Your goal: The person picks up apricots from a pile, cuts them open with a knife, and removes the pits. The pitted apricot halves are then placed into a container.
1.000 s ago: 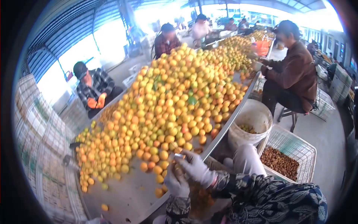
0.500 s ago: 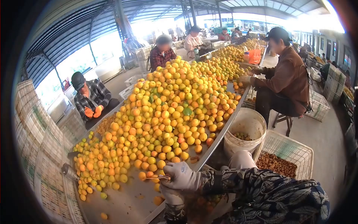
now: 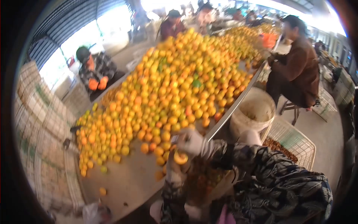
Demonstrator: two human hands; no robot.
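Through blur, seemingly: my left hand (image 3: 175, 168) steadies a fruit (image 3: 181, 158) near the knife (image 3: 174, 139) my right hand (image 3: 192, 142) grips, by the tabletop's (image 3: 128, 183) near edge.

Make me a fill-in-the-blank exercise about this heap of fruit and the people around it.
1. On the heap of round yellow-orange fruits lies a green ____.
2. The co-worker in the dark checked shirt, across the table, wears gloves coloured ____.
3. The white plastic lattice crate holds small pieces coloured ____.
4. The wearer's right hand, beside a cut fruit, is covered by a pale ____.

Missing words: leaf; orange; brown; glove.
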